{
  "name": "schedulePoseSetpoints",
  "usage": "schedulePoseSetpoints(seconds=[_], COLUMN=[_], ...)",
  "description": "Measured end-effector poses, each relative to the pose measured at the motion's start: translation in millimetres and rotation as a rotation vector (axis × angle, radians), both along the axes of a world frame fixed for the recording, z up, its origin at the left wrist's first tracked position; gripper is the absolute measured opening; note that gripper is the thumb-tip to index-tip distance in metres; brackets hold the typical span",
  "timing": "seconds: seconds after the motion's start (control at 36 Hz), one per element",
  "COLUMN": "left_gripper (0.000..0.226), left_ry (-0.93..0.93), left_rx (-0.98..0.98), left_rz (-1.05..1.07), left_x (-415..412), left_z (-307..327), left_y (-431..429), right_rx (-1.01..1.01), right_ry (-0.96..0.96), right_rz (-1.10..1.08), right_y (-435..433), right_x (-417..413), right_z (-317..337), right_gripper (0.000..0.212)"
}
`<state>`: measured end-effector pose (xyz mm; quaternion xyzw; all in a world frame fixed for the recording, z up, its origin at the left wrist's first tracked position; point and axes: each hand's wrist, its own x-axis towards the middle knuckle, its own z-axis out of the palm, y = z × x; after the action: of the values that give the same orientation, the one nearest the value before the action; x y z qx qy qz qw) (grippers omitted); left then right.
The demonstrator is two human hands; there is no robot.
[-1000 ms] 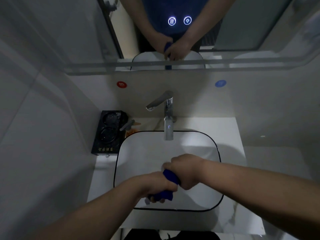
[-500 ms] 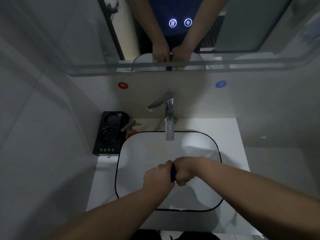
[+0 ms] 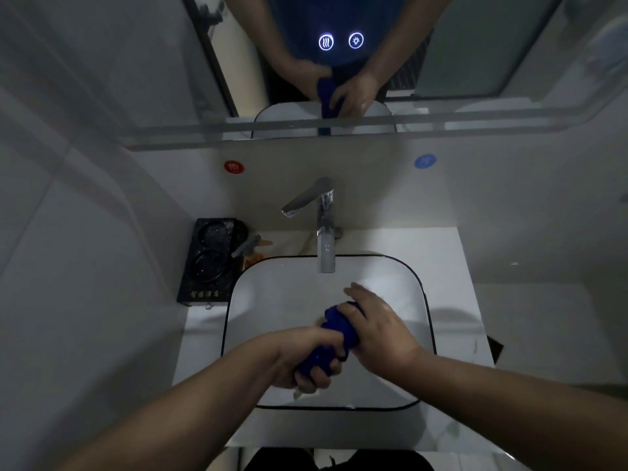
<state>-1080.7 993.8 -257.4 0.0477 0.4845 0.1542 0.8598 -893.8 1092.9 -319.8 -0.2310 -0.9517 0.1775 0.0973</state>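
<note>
The blue cloth [image 3: 334, 338] is bunched into a roll over the basin [image 3: 429, 321], in front of the tap [image 3: 324, 229]. Your left hand [image 3: 307, 360] wraps tight round its near end, your right hand [image 3: 375, 329] curls over its far end, forefinger stretched toward the tap. A black tray [image 3: 209, 258] sits left of the basin.

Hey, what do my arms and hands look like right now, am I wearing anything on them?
Both forearms are bare to the frame edge: no sleeves, gloves or watch. No ring shows on the left hand or right hand. The mirror reflects a dark blue top.
</note>
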Motion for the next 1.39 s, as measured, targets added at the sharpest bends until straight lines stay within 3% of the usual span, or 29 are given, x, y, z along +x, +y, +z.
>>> schedulePoseSetpoints(seconds=[0.06, 0.11, 0.22, 0.31, 0.39, 0.47, 0.61, 0.72, 0.89, 1.0, 1.06, 1.11, 1.17, 1.25, 1.33, 1.39], left_gripper=[0.013, 0.013, 0.029, 0.032, 0.023, 0.022, 0.029, 0.032, 0.052, 0.049, 0.044, 0.043, 0.052, 0.068, 0.080, 0.084], left_ry=[-0.051, 0.020, 0.357, 0.519, 0.652, 0.855, 1.109, 1.155, 1.044, 0.753, 0.660, 0.603, 0.518, 0.222, -0.090, -0.291], left_rx=[0.049, 0.123, 0.253, 0.319, 0.403, 0.476, 0.513, 0.555, 0.578, 0.573, 0.519, 0.403, 0.274, 0.129, 0.058, 0.038], left_rz=[-0.049, -0.123, -0.375, -0.482, -0.498, -0.430, -0.419, -0.381, -0.207, -0.039, 0.049, 0.159, 0.276, 0.523, 0.733, 0.823], left_x=[5, 11, 23, 29, 37, 45, 52, 52, 44, 29, 20, 15, 16, 24, 30, 33], left_z=[4, 7, 3, -8, -21, -37, -47, -49, -43, -19, -9, -2, 5, 12, 11, 10], left_y=[-3, -3, 8, 12, 14, 18, 16, 6, -16, -26, -34, -40, -42, -34, -27, -27], right_rx=[-0.078, -0.166, -0.330, -0.215, -0.071, -0.071, -0.325, -0.504, -0.631, -1.213, -1.523, -1.634, -1.570, -1.643, -1.962, -2.065], right_ry=[0.118, 0.071, -0.327, -0.587, -0.685, -0.715, -0.837, -0.947, -0.798, -0.521, -0.296, -0.142, -0.038, 0.170, 0.416, 0.566], right_rz=[0.085, 0.162, 0.229, 0.329, 0.356, 0.285, 0.125, 0.084, 0.156, -0.096, -0.282, -0.404, -0.442, -0.403, -0.428, -0.413], right_y=[8, 15, 30, 37, 34, 38, 45, 48, 43, 47, 46, 37, 24, 7, 4, 9], right_x=[1, 2, 2, -6, -13, -19, -32, -42, -35, -14, -5, -3, -8, -21, -38, -49], right_z=[5, 15, 35, 51, 57, 52, 38, 29, 23, 30, 30, 27, 22, 22, 32, 40], right_gripper=[0.060, 0.059, 0.069, 0.067, 0.047, 0.029, 0.014, 0.026, 0.037, 0.059, 0.058, 0.060, 0.074, 0.073, 0.079, 0.086])
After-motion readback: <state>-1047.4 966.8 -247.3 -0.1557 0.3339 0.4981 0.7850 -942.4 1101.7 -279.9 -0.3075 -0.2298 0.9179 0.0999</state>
